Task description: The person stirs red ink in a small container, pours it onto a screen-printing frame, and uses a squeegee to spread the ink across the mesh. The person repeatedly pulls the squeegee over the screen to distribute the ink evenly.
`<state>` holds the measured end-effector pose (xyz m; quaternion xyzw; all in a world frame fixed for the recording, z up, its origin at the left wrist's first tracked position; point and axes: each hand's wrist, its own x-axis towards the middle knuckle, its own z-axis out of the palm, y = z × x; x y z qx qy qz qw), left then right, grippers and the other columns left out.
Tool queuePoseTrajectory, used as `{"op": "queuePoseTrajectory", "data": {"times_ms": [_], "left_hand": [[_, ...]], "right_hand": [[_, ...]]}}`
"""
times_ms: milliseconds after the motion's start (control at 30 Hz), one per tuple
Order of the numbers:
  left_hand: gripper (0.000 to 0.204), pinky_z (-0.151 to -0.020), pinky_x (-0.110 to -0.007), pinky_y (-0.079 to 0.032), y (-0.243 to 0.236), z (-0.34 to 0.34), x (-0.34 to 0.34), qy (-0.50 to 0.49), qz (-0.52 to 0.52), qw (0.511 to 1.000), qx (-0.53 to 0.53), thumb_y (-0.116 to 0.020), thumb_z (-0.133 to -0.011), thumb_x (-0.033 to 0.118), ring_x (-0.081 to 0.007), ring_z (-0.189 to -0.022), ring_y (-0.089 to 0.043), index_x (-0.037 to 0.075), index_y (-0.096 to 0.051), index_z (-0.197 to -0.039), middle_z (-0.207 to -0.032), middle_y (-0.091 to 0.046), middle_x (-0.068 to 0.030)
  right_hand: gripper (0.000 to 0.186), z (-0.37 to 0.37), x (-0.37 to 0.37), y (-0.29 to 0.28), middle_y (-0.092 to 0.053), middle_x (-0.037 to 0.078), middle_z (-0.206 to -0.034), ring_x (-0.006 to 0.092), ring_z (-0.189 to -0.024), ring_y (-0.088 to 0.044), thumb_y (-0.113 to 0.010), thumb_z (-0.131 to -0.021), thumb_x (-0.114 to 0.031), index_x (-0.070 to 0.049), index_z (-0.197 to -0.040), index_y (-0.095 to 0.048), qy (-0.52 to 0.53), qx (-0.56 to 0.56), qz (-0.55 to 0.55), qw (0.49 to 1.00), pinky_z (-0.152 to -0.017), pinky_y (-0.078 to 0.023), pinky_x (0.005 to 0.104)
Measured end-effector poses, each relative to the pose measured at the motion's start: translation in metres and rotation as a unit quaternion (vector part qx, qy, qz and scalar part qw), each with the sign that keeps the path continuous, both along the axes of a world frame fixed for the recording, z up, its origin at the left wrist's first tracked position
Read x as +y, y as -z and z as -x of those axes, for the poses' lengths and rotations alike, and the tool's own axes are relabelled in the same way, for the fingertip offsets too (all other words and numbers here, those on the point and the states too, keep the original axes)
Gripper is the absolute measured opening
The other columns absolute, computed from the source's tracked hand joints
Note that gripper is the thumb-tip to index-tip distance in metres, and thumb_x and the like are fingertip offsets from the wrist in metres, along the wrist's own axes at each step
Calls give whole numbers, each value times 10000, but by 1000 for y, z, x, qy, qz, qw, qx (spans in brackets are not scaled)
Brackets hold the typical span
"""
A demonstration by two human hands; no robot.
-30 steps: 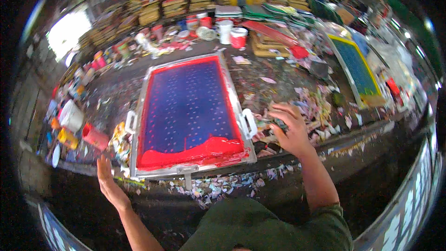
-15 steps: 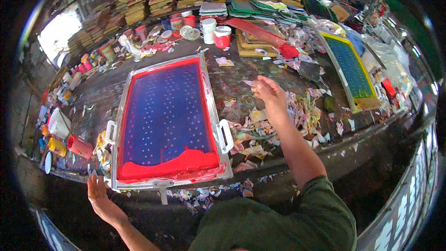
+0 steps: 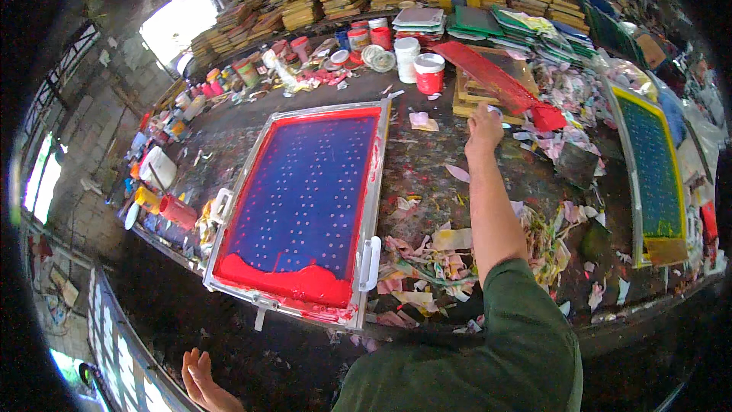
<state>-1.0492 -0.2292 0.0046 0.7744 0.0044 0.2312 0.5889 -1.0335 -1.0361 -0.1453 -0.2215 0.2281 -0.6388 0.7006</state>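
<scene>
My right hand (image 3: 484,130) is stretched over the table beside the stacked boards and red squeegee board (image 3: 488,76), fingers pinched on a small pale paper scrap (image 3: 494,111). My left hand (image 3: 200,378) is low at the near left, off the table, fingers apart and holding nothing. Between them lies a screen-printing frame (image 3: 293,198) with blue dotted mesh, red border, a thick band of red ink along its near end and white side handles (image 3: 369,263). Torn paper scraps (image 3: 454,240) lie under and around my right forearm.
A yellow-edged screen (image 3: 652,175) stands at the right. Along the back are white and red buckets (image 3: 428,80), ink pots, lids and tall stacks of boards (image 3: 343,4). Pink and yellow containers (image 3: 178,214) line the left edge. A slatted metal panel (image 3: 122,343) is at lower left.
My right hand has moved forward and right, away from the frame, its fingers closing on a scrap. My left hand has dropped away from the frame. The view has swung leftward.
</scene>
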Motion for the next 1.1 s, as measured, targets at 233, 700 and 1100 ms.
{"op": "queuePoseTrajectory", "data": {"times_ms": [233,700,1100], "left_hand": [[478,-1012,-480,-633,-21,36,-21,-39,-23,996,-72,-663,-1128,280,-395,-1122,-743,-138,-649,-1358,-1266,-733,-294],[316,-919,-398,-633,-48,41,-105,-41,-102,991,-70,-696,-1063,192,-275,-1000,-745,-83,-798,-1178,-1122,-790,-192],[483,-1056,-490,-592,-19,18,-56,14,-2,998,-56,-760,-1053,339,-335,-1137,-744,-33,-742,-1359,-1223,-788,-226]], "right_hand": [[454,-13,-58,-22,-698,43,-1238,207,-984,-685,-872,-989,-141,-106,-1355,-607,40,-87,-143,985,-803,-602,327],[394,2,-62,-43,-705,125,-1345,286,-1163,-739,-763,-1024,-69,-25,-1383,-606,99,-166,-5,981,-1046,-653,470],[353,46,21,-210,-731,89,-1353,281,-1145,-738,-664,-1140,-270,-147,-1463,-589,21,-297,172,939,-1041,-598,468]]}}
